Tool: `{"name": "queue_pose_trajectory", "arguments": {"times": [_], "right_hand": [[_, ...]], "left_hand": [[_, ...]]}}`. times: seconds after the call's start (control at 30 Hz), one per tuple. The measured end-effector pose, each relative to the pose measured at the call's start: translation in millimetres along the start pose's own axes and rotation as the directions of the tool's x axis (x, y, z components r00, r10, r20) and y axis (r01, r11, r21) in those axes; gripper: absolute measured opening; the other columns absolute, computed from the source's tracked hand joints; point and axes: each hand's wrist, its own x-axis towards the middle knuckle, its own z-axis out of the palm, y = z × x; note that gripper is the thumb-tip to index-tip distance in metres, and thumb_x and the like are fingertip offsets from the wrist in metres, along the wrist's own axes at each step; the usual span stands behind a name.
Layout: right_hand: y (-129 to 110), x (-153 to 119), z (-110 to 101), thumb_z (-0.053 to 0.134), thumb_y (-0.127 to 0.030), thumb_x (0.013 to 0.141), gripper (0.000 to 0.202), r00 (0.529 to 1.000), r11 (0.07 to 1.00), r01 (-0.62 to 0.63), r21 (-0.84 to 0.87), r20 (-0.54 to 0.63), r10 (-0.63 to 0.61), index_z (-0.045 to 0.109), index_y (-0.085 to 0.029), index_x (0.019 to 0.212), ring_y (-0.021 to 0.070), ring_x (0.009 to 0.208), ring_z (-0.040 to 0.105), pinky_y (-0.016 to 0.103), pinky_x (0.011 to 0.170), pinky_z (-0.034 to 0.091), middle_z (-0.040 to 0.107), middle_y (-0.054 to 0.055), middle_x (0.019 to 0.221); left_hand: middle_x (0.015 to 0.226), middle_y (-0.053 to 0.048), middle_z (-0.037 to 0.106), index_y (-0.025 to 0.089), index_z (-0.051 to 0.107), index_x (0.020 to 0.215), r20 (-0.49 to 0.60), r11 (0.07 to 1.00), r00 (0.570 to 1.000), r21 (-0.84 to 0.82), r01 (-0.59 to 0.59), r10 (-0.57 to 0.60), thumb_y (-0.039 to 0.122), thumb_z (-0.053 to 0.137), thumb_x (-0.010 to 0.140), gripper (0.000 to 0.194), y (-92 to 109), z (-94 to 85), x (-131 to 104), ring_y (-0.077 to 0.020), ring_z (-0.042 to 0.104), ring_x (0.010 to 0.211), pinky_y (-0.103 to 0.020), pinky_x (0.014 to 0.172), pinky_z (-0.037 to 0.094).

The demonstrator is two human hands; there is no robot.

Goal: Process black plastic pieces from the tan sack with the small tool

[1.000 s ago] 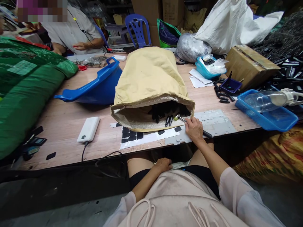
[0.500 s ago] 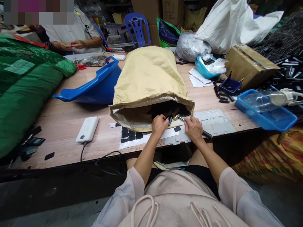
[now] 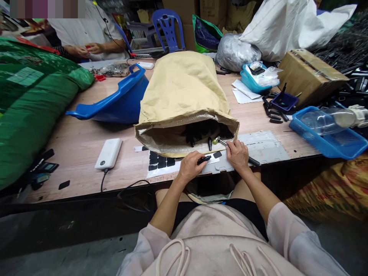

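My left hand (image 3: 189,166) is closed on a small black part (image 3: 204,159) at the table's front edge. Fingers wrapped round its handle, my right hand (image 3: 238,154) grips a hammer (image 3: 223,142) with a yellowish head and a black handle end. A second black part (image 3: 209,143) lies at the lip of a beige sack (image 3: 184,84), just left of the hammer head. The sack's mouth faces me, with dark pieces inside. Below the mouth is a white sheet of black square stickers (image 3: 157,161), and a grey board (image 3: 261,147) lies under my right hand.
A blue basin (image 3: 115,101) and a white power bank (image 3: 108,154) with a cable are at left, beside a green sack (image 3: 34,103). To the right are a blue basket (image 3: 333,143) holding a clear bottle and a cardboard box (image 3: 313,76). Across the table sits another person.
My left hand has drawn back from the sack's mouth toward the table edge, a black part in its fingers. My right hand stays on the hammer. The view has shifted slightly.
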Motion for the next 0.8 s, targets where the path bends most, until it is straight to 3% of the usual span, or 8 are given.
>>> {"name": "queue_pose_trajectory", "arguments": {"times": [0.27, 0.4, 0.57, 0.67, 0.8], "right_hand": [[8, 9, 5, 0.056, -0.032, 0.099, 0.027, 0.998, 0.994, -0.052, 0.093, 0.03, 0.05, 0.076, -0.024, 0.116, 0.0255, 0.096, 0.05, 0.036, 0.08, 0.036, 0.064, 0.01, 0.101], [6, 11, -10, 0.052, -0.032, 0.102, 0.027, 0.996, 0.976, -0.086, 0.199, 0.02, 0.083, 0.076, -0.023, 0.109, 0.0245, 0.095, 0.056, 0.035, 0.082, 0.043, 0.066, 0.009, 0.1], [-17, -17, -39, 0.044, -0.038, 0.107, 0.034, 0.999, 0.885, 0.009, 0.466, -0.05, 0.016, 0.072, -0.021, 0.116, 0.0214, 0.098, 0.064, 0.032, 0.088, 0.051, 0.068, 0.009, 0.104], [-33, -39, -45, 0.044, -0.039, 0.107, 0.034, 0.998, 0.819, 0.056, 0.571, -0.012, -0.06, 0.072, -0.021, 0.116, 0.02, 0.096, 0.067, 0.031, 0.09, 0.053, 0.07, 0.008, 0.1], [-47, -53, -46, 0.046, -0.038, 0.107, 0.034, 0.997, 0.812, 0.015, 0.584, 0.057, -0.06, 0.073, -0.023, 0.121, 0.0195, 0.094, 0.068, 0.031, 0.089, 0.054, 0.072, 0.007, 0.102]], "left_hand": [[0.097, -0.003, 0.07, 0.023, 0.077, 0.106, -0.081, 0.997, 0.996, -0.068, 0.031, -0.036, 0.021, 0.075, 0.085, 0.021, -15, 17.3, -4, -0.0186, 0.067, 0.091, -0.029, 0.085, 0.053], [0.097, -0.003, 0.07, 0.021, 0.077, 0.105, -0.078, 0.99, 0.994, -0.125, 0.062, -0.072, 0.024, 0.081, 0.083, 0.022, -18, 16.7, -2, -0.0195, 0.067, 0.093, -0.03, 0.085, 0.053], [0.096, -0.003, 0.069, 0.022, 0.077, 0.098, -0.057, 0.982, 0.993, -0.163, 0.095, -0.106, 0.024, 0.08, 0.084, 0.014, -19, 17.4, 0, -0.0189, 0.067, 0.092, -0.03, 0.085, 0.053], [0.095, -0.003, 0.069, 0.022, 0.078, 0.099, -0.049, 0.978, 0.992, -0.181, 0.103, -0.113, 0.024, 0.081, 0.084, 0.015, -19, 18.1, 1, -0.0184, 0.067, 0.092, -0.029, 0.085, 0.053], [0.094, -0.001, 0.069, 0.023, 0.078, 0.098, -0.05, 0.973, 0.99, -0.197, 0.12, -0.132, 0.024, 0.082, 0.084, 0.015, -19, 18.6, 1, -0.0174, 0.066, 0.091, -0.028, 0.085, 0.052]]}}
